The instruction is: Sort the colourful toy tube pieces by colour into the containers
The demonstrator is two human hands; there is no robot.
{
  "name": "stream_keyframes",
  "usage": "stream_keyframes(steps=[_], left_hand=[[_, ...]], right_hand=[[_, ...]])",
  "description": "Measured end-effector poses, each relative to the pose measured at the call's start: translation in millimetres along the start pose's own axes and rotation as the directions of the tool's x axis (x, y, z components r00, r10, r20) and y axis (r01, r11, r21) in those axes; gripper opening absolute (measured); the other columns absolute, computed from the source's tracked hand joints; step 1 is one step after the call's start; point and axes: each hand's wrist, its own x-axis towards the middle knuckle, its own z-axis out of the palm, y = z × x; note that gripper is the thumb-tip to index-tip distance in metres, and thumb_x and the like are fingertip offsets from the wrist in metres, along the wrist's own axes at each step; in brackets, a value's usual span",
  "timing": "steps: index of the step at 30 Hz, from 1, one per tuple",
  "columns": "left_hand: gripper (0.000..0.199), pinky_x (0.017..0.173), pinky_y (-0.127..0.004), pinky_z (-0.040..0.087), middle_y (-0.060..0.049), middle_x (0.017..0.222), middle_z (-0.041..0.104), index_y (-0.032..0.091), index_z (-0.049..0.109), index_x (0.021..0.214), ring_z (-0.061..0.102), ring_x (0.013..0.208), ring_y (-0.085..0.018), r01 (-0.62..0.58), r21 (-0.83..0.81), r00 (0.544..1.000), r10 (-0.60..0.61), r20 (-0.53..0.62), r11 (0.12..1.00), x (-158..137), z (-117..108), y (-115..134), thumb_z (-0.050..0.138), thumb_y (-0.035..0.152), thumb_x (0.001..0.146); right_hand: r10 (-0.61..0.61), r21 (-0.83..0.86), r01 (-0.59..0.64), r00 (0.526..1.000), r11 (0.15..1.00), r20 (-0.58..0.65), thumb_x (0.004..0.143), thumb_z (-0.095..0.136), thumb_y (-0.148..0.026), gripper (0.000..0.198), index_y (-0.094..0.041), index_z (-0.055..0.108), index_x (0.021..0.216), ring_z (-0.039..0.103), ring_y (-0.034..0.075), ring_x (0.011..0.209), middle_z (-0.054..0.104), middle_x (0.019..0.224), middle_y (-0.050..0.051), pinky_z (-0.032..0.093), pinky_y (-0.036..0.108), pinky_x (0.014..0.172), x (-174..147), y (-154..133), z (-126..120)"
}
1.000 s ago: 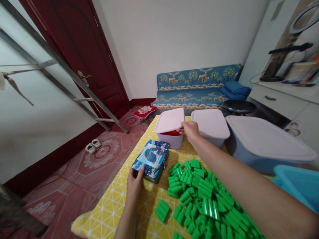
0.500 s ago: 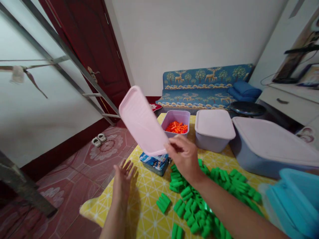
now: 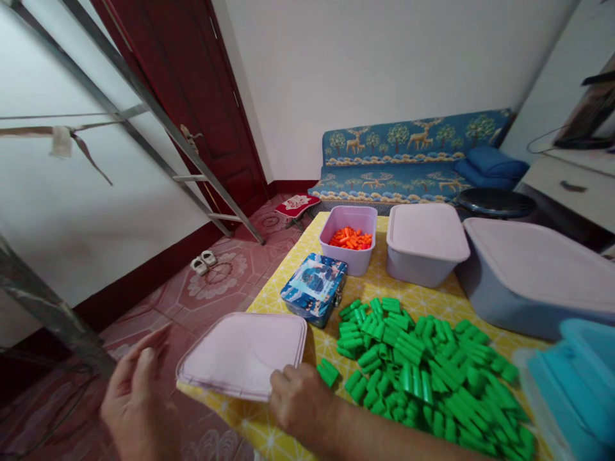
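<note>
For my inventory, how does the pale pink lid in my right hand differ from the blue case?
The pale pink lid is plain; the blue case carries a pattern and a picture. The lid is thin; the case is a deeper box with a clasp. The right hand grips the lid's edge; neither hand touches the case, which stands on the yellow tablecloth. Both are roughly rectangular with rounded corners.

The loose lid is plain pale pink, the open storage bin lilac, and the small pieces inside it orange-red. The tubular pieces are bright green. White triangle lines cross the yellow tablecloth; the blue tin case carries a paler printed picture. Deer and trees pattern the blue sofa.
</note>
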Motion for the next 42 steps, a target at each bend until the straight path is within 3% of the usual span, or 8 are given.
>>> stream_keyframes(steps=[3,6,11,14,19,25,30,42], left_hand=[[0.046,0.109,-0.051,0.038,-0.007,0.113,0.071,0.021,0.072,0.104,0.060,0.116,-0.033,-0.009,0.185,0.933,-0.058,0.355,0.983,-10,26,-2,0.064,0.055,0.075],[0.050,0.111,-0.053,0.035,-0.011,0.124,0.067,0.024,0.073,0.111,0.056,0.123,-0.035,-0.151,0.265,0.737,-0.071,0.673,0.952,-22,46,-31,0.069,0.053,0.071],[0.042,0.106,-0.061,0.038,-0.015,0.138,0.056,0.028,0.073,0.111,0.045,0.133,-0.041,-0.427,0.282,0.485,-0.046,0.873,0.859,-43,50,-80,0.073,0.039,0.071],[0.032,0.107,-0.055,0.041,-0.014,0.141,0.054,0.027,0.074,0.108,0.045,0.134,-0.037,-0.540,0.282,0.365,-0.081,0.927,0.793,-40,49,-82,0.065,0.036,0.079],[0.040,0.101,-0.046,0.048,-0.015,0.128,0.062,0.023,0.067,0.118,0.060,0.119,-0.030,-0.570,0.239,0.478,0.081,0.875,0.786,-25,77,-59,0.056,0.043,0.086],[0.085,0.111,-0.057,0.032,-0.020,0.155,0.027,0.023,0.040,0.145,0.029,0.143,-0.038,-0.636,0.211,0.494,0.181,0.851,0.743,-31,142,-38,0.068,0.060,0.074],[0.081,0.112,-0.060,0.027,-0.015,0.153,0.032,0.029,0.054,0.136,0.024,0.142,-0.045,-0.750,0.268,0.384,0.069,0.921,0.605,-35,170,-27,0.076,0.060,0.064],[0.079,0.111,-0.049,0.036,-0.011,0.153,0.033,0.036,0.052,0.137,0.033,0.139,-0.038,-0.768,0.326,0.401,0.016,0.916,0.551,-34,168,-22,0.077,0.055,0.065]], right_hand=[[0.049,-0.030,-0.046,0.992,0.998,0.115,0.076,0.067,-0.020,0.015,-0.014,0.059,0.065,0.057,0.023,0.061,0.060,0.068,0.009,0.044,0.033,0.045,-2,-17,17],[0.085,0.006,-0.089,0.971,0.996,0.222,0.075,0.068,-0.022,0.015,-0.012,0.063,0.065,0.061,0.025,0.063,0.066,0.068,0.014,0.047,0.035,0.048,-1,-25,22],[0.217,0.123,-0.325,0.825,0.938,0.522,0.076,0.069,-0.021,0.011,-0.011,0.072,0.080,0.069,0.027,0.076,0.073,0.082,0.015,0.051,0.035,0.060,-3,-13,-5],[0.386,0.193,-0.534,0.775,0.823,0.500,0.083,0.064,-0.031,0.017,-0.017,0.074,0.086,0.070,0.025,0.084,0.074,0.091,0.010,0.050,0.032,0.070,-14,14,-34],[0.710,0.350,-0.721,0.679,0.597,0.187,0.084,0.061,-0.021,0.021,-0.024,0.072,0.102,0.065,0.017,0.088,0.071,0.097,0.002,0.047,0.026,0.078,-33,77,-66],[0.774,0.156,-0.759,0.610,0.632,-0.167,0.085,0.061,-0.020,0.038,-0.017,0.061,0.122,0.052,0.022,0.116,0.059,0.124,0.008,0.039,0.031,0.102,-25,154,-90],[0.741,-0.245,-0.725,0.671,0.643,-0.041,0.084,0.062,-0.023,0.053,-0.012,0.049,0.135,0.047,0.029,0.123,0.055,0.134,0.016,0.037,0.040,0.102,-6,209,-96],[0.708,-0.337,-0.640,0.692,0.691,0.139,0.090,0.057,-0.024,0.019,-0.016,0.069,0.102,0.065,0.023,0.097,0.072,0.101,0.011,0.045,0.032,0.081,16,269,-97]])
